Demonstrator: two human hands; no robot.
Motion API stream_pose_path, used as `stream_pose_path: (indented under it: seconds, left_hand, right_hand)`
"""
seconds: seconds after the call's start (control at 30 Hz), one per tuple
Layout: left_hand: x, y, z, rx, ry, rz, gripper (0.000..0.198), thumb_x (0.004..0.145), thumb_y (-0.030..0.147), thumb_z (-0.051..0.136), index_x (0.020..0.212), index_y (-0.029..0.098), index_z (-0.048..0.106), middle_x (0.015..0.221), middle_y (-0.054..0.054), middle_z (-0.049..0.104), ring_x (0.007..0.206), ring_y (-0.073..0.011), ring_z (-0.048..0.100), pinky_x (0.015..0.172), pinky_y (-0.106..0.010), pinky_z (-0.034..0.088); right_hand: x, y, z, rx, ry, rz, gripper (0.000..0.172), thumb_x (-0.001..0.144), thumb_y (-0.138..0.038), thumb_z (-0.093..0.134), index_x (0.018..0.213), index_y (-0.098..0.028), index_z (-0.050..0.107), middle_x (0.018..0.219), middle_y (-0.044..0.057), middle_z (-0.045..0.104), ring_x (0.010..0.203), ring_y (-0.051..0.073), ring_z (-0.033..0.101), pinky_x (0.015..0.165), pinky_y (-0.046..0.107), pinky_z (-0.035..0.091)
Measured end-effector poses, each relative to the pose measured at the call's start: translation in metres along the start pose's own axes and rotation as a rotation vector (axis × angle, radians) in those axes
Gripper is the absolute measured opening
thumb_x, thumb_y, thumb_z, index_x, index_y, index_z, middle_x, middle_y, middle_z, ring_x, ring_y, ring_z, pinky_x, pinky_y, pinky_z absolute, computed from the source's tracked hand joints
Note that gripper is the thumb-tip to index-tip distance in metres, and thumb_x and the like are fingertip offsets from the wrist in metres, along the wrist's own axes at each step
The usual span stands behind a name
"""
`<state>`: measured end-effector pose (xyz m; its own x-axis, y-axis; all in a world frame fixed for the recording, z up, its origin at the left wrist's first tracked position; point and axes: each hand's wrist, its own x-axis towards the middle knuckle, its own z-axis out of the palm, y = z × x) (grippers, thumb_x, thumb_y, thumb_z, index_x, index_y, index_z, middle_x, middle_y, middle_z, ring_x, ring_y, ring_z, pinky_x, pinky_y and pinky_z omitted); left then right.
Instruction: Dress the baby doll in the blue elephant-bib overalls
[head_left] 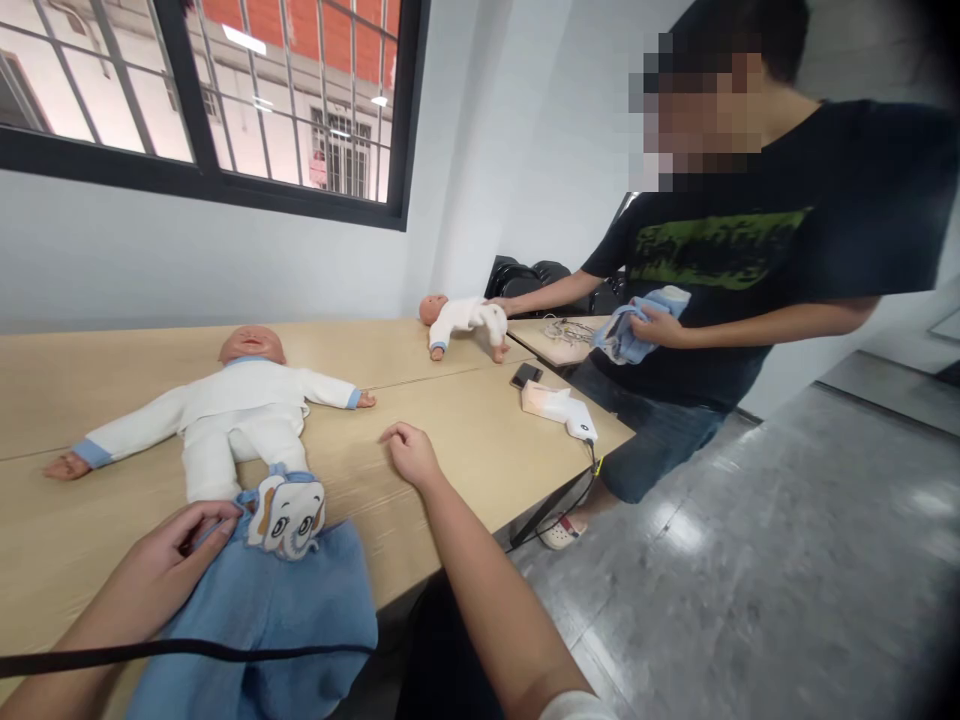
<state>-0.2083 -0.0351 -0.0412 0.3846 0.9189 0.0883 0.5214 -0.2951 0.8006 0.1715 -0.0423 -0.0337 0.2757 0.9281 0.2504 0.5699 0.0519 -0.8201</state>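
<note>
The left hand has its grip pinched on the top edge of a blue garment. The garment lies at the feet of a doll and spills over the near edge of the counter. An elephant patch sits at its upper hem, touching the doll's legs. The right hand rests on the wood beside the doll with fingers loosely curled, holding nothing.

The garment looks soft, light and floppy, so the hem seems the surest hold. The doll looks light and limp-limbed, best taken by the trunk.

A black cable crosses the garment low down and could snag. There is open wood to the right, up to a phone and a white device by the corner. Well apart, another person's hand rests on a second doll; their other hand holds a blue cloth.
</note>
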Motion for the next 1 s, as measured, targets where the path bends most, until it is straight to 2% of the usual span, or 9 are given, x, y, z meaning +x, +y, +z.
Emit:
stream_pose_path:
  seconds: [0.17,0.37,0.47,0.67,1.0]
  left_hand:
    - [0.0,0.0,-0.001,-0.01,-0.026,-0.007,0.057,0.088,0.07,0.058,0.116,0.021,0.067,0.113,-0.006,0.073,0.107,-0.0237,0.064,0.086,-0.027,0.051]
    - [-0.001,0.001,-0.001,0.001,-0.039,-0.052,0.053,0.091,0.068,0.055,0.116,0.023,0.065,0.112,-0.004,0.072,0.106,-0.022,0.064,0.092,-0.028,0.049]
    - [-0.001,-0.001,-0.001,0.004,-0.042,-0.049,0.051,0.092,0.068,0.053,0.116,0.025,0.064,0.112,-0.002,0.073,0.107,-0.0221,0.064,0.09,-0.027,0.049]
    - [0.002,-0.009,0.001,-0.012,-0.022,-0.064,0.054,0.085,0.074,0.058,0.113,0.029,0.065,0.11,0.001,0.074,0.106,-0.025,0.064,0.091,-0.031,0.05]
    - [0.005,-0.017,0.002,0.006,0.016,-0.012,0.055,0.083,0.076,0.058,0.109,0.029,0.068,0.105,0.002,0.075,0.103,-0.0253,0.067,0.085,-0.031,0.055]
  right_hand:
    - [0.0,-0.001,0.0,0.002,-0.002,0.008,0.028,0.088,-0.016,0.05,0.09,-0.022,0.077,0.076,-0.002,0.07,0.07,0.015,0.06,0.07,0.024,0.046]
    - [-0.001,-0.004,-0.001,0.007,-0.002,0.016,0.028,0.089,-0.016,0.05,0.09,-0.022,0.077,0.08,-0.002,0.072,0.072,0.014,0.062,0.071,0.024,0.046]
    - [-0.001,-0.005,-0.001,0.005,0.0,0.02,0.028,0.089,-0.015,0.05,0.089,-0.022,0.077,0.08,-0.002,0.072,0.072,0.014,0.062,0.071,0.024,0.045]
    - [0.0,-0.004,0.0,0.011,0.004,0.006,0.028,0.088,-0.012,0.05,0.088,-0.023,0.076,0.088,-0.001,0.075,0.084,0.015,0.067,0.08,0.025,0.048]
    - [-0.001,-0.005,0.0,0.014,0.006,0.013,0.029,0.087,-0.012,0.05,0.088,-0.023,0.076,0.086,-0.002,0.074,0.079,0.015,0.065,0.077,0.025,0.048]
